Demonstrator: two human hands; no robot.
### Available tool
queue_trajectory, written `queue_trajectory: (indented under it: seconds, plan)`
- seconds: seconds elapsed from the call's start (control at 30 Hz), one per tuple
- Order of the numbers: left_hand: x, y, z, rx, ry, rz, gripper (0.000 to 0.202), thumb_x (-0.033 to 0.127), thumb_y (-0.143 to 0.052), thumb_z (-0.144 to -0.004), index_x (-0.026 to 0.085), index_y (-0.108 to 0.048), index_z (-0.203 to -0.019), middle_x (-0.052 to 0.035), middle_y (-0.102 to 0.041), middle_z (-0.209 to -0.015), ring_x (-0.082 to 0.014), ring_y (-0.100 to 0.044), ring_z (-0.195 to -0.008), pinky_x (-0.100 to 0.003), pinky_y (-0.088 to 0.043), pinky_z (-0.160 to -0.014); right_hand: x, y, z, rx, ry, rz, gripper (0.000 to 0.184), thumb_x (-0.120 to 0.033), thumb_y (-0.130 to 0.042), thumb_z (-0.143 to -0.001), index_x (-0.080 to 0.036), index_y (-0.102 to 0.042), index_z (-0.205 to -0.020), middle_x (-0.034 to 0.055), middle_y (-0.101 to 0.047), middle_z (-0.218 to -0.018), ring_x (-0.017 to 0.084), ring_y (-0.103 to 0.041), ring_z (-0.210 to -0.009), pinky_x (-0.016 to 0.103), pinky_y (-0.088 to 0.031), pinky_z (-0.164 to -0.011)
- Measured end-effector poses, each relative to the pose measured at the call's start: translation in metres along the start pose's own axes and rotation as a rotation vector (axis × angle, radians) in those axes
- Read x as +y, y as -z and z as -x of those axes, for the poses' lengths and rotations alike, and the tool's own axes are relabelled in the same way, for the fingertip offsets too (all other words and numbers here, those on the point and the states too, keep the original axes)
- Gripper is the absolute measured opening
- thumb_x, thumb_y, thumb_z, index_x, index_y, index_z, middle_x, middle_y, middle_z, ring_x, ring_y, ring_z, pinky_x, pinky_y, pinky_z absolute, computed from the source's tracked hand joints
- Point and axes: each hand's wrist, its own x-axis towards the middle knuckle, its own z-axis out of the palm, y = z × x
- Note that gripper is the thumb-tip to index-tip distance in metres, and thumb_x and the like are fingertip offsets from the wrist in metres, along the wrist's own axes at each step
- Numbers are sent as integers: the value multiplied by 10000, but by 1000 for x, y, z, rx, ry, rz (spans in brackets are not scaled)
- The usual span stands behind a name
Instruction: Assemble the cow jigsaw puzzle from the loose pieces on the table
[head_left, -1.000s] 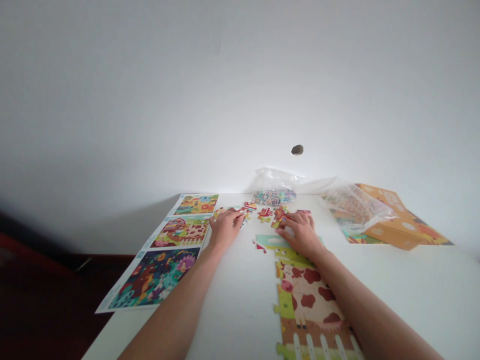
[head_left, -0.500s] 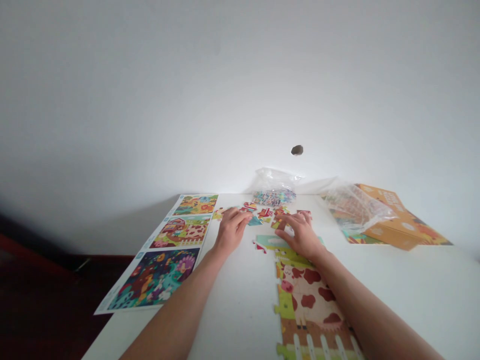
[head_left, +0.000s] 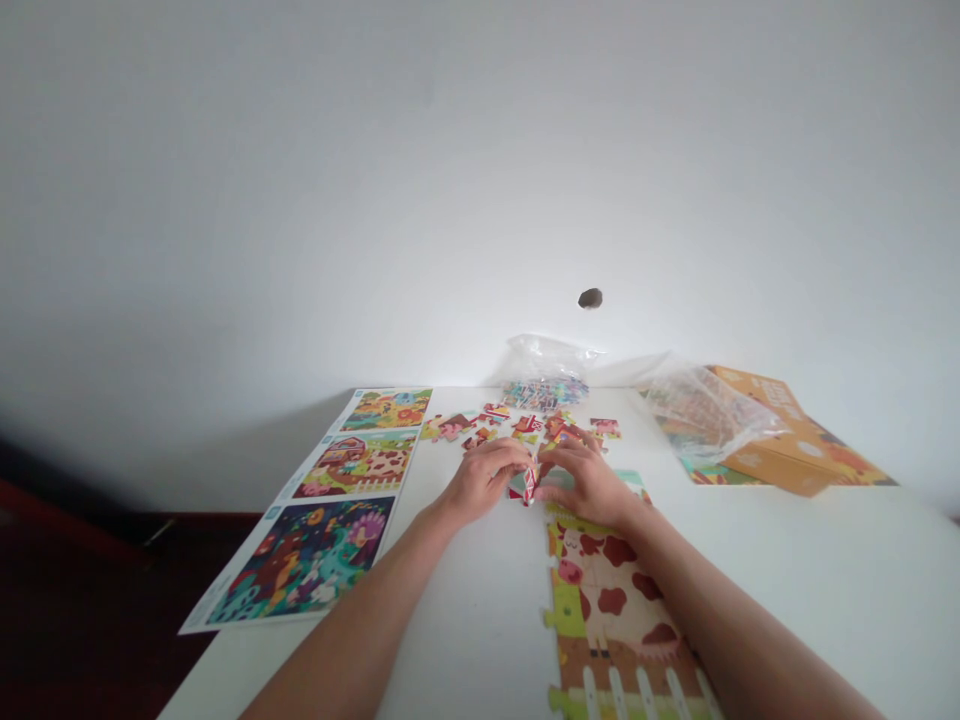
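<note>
My left hand (head_left: 489, 480) is closed, its fingertips pinching a small red-and-white puzzle piece (head_left: 529, 484) that looks tilted up from the table. From the other side, the thumb and fingers of my right hand (head_left: 583, 482) close on the same piece. Their fingertips partly hide it. Just below my right hand lies a joined section of jigsaw puzzle (head_left: 611, 590), showing a spotted cow above a white fence. Its top edge is partly covered by my right hand and forearm. Loose puzzle pieces (head_left: 529, 425) lie scattered beyond both hands.
A sheet with three printed pictures (head_left: 311, 553) lies at the left, over the table edge. Against the wall stands a clear bag of pieces (head_left: 546, 385). An orange box (head_left: 784, 455) and a crumpled plastic bag (head_left: 712, 415) lie at the right.
My left hand has moved right and nearer from the loose pieces. My right hand has shifted slightly left, and the hands now meet at the red-and-white piece, which lay flat before.
</note>
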Motion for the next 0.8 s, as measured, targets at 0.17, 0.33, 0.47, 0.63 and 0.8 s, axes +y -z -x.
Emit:
queue_trajectory:
  seconds: [0.17, 0.33, 0.47, 0.63, 0.8]
  plan:
    - [4, -10, 1, -49, 134, 146, 283, 355, -502, -982, 204, -734, -1043, -87, -749, -1003, -191, -688, -936, -304, -524, -867, 0, -1, 0, 41, -24, 6, 326, -532, -544, -954, -239, -679, -909, 33, -718, -895, 211, -625, -950, 477, -251, -1125]
    - [7, -9, 2, 35, 371, 323, 409, 459, -542, -935, 185, -643, -1222, -82, -738, -950, -183, -676, -783, -277, -532, -690, 3, -1, 0, 118, -58, 38, 394, -510, -480, -988, -216, -640, -781, 36, -673, -809, 200, -607, -862, 416, -359, -1013]
    - [3, -11, 2, -9, 413, 439, 414, 392, -687, -822, 164, -667, -1168, -85, -737, -972, -205, -692, -873, -288, -547, -751, 4, -1, 0, 152, -86, 30, 403, -498, -473, -994, -211, -626, -755, 25, -658, -770, 185, -590, -804, 392, -377, -969]
    - [-5, -12, 0, 140, 416, 355, 397, 317, -661, -832, 143, -657, -1189, -55, -723, -886, -149, -656, -746, -256, -526, -686, 4, 1, 2, 160, -66, -39, 487, -488, -579, -939, -245, -525, -1359, 38, -695, -909, 221, -618, -936, 411, -385, -993]
    - [-7, -10, -1, 222, 413, 332, 284, 313, -672, -838, 152, -632, -1069, -35, -710, -807, -146, -659, -717, -242, -512, -660, 4, 1, 3, 106, -9, -42, 519, -414, -596, -940, -290, -471, -1428, 36, -707, -947, 231, -612, -977, 439, -371, -1014]
